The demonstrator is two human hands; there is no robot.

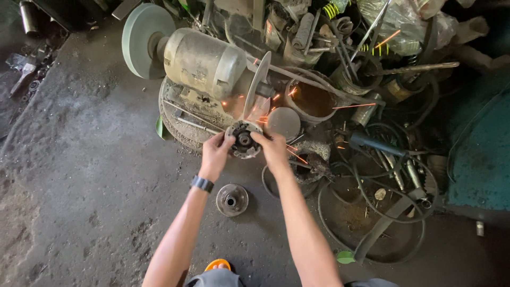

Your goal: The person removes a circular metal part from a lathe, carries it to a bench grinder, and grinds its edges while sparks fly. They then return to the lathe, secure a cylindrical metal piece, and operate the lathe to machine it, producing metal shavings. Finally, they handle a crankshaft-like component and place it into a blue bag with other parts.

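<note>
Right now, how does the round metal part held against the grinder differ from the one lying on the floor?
The held round part is gripped by the left hand and right hand against the grinding wheel, throwing sparks; the floor part lies flat and untouched between the forearms. The held part looks darker and toothed at its rim; the floor part looks smoother and greyer. Both are round with a centre hole.

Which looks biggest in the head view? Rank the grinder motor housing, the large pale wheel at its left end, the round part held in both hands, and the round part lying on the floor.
1. Grinder motor housing.
2. Large pale wheel, smaller than the housing, though angled away.
3. Held round part and the round part on the floor look alike; fingers hide the held one's edges.
</note>
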